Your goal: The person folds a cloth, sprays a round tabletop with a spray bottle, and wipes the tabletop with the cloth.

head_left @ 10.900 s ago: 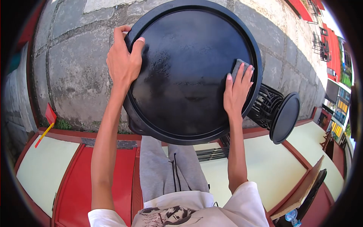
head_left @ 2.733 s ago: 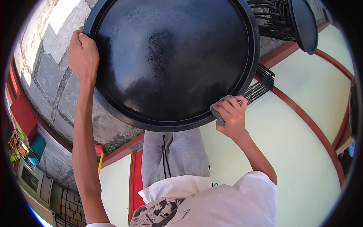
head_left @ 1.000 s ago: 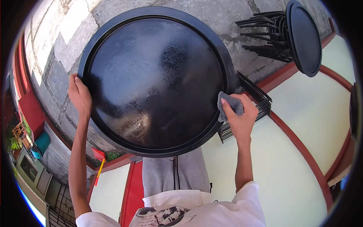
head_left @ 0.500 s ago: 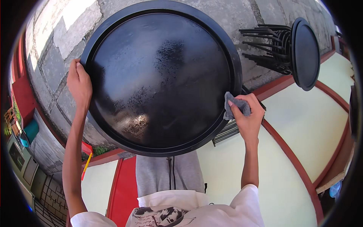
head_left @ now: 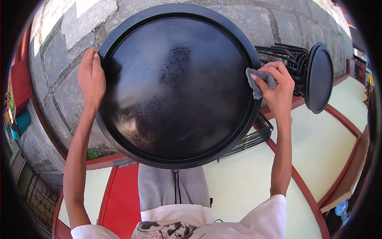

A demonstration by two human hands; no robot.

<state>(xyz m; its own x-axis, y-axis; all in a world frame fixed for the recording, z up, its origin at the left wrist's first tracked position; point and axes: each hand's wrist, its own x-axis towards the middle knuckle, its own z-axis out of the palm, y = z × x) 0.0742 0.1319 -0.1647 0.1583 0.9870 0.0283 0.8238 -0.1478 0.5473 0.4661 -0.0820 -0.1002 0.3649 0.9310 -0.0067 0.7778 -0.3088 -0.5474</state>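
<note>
A large round black tray-like top (head_left: 187, 115) with a raised rim fills the middle of the view. Wet patches and streaks show on its glossy surface. My left hand (head_left: 92, 77) is closed on the rim at the left, thumb on the upper side and the other fingers partly hidden. At the right rim, my right hand (head_left: 278, 85) pinches a grey cloth (head_left: 260, 81), which touches the rim. What supports the round top from below is hidden.
Stacked black round tops with dark legs (head_left: 318, 77) stand at the right on grey paving (head_left: 254, 22). A black slatted rack (head_left: 248, 139) shows below the rim. Cream panels with red-brown edging (head_left: 318, 147) lie to the right. Green plants (head_left: 93, 154) grow by the paving edge.
My right hand has moved the grey cloth up along the right rim. The camera view has shifted a little, and my left hand still grips the left rim.
</note>
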